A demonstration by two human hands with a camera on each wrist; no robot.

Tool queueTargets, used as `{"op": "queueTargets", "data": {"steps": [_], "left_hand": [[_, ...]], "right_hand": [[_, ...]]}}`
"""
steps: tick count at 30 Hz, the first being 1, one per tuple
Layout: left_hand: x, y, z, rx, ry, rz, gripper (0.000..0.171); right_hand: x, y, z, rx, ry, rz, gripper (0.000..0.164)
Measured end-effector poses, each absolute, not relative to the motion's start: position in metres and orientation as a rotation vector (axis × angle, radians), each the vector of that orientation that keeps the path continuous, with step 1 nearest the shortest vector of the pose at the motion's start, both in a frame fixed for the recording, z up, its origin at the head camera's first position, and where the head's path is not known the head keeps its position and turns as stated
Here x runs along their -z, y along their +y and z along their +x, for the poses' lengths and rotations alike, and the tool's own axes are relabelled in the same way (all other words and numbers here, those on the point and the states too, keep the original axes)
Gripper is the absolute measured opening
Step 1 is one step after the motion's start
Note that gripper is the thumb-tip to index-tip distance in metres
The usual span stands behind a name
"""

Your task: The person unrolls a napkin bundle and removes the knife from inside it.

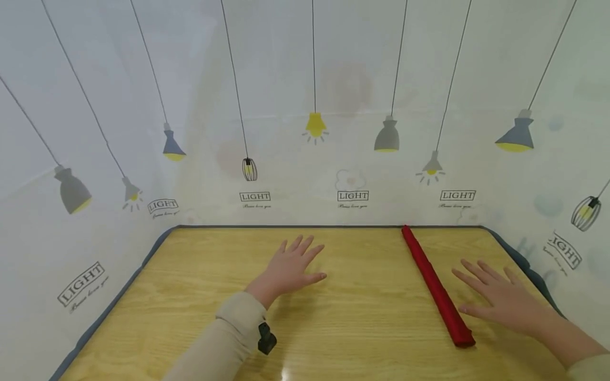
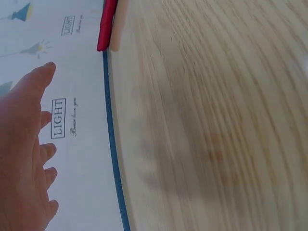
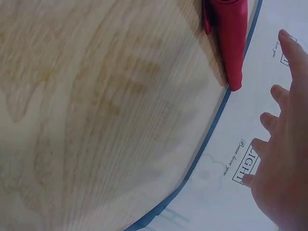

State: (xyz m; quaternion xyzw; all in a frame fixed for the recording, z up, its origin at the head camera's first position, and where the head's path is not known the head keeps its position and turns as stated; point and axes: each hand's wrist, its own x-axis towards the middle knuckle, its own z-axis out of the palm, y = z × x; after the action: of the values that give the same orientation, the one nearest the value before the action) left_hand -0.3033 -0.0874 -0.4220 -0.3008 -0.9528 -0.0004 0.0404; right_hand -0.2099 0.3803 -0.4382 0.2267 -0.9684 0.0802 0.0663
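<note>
A long red roll of what looks like fabric lies on the wooden table, running from the back edge toward the front right. My right hand is spread just to the right of the roll, thumb close to its side, holding nothing. Over the middle of the table, left of the roll, my left hand has its fingers spread and nothing in them. In the right wrist view, the rolled end of the red fabric shows at the top. The left wrist view catches only its far tip.
A white wall covering printed with lamps and LIGHT labels surrounds the table on the back and both sides. Dark blue edging runs along the table's border. A small black device is strapped at the left sleeve cuff.
</note>
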Motion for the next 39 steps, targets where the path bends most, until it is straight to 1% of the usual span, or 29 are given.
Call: {"op": "queueTargets", "data": {"steps": [12,19,25,30,39], "left_hand": [[0.414,-0.047,-0.302,0.026,-2.895,-0.988,0.075],[0.428,-0.025,-0.302,-0.008,-2.877,-1.028,0.075],[0.430,-0.011,-0.302,0.024,-2.888,-1.069,0.075],[0.436,0.007,-0.303,0.077,-2.881,-1.140,0.075],[0.436,0.046,-0.304,0.094,-2.861,-1.226,0.071]], "right_hand": [[0.424,0.380,-0.205,-0.245,-2.930,0.687,0.080],[0.434,0.382,-0.197,-0.321,-2.934,0.712,0.077],[0.435,0.374,-0.193,-0.357,-2.917,0.733,0.074],[0.437,0.370,-0.191,-0.419,-2.972,0.690,0.075],[0.438,0.373,-0.185,-0.298,-2.949,0.710,0.076]]}}
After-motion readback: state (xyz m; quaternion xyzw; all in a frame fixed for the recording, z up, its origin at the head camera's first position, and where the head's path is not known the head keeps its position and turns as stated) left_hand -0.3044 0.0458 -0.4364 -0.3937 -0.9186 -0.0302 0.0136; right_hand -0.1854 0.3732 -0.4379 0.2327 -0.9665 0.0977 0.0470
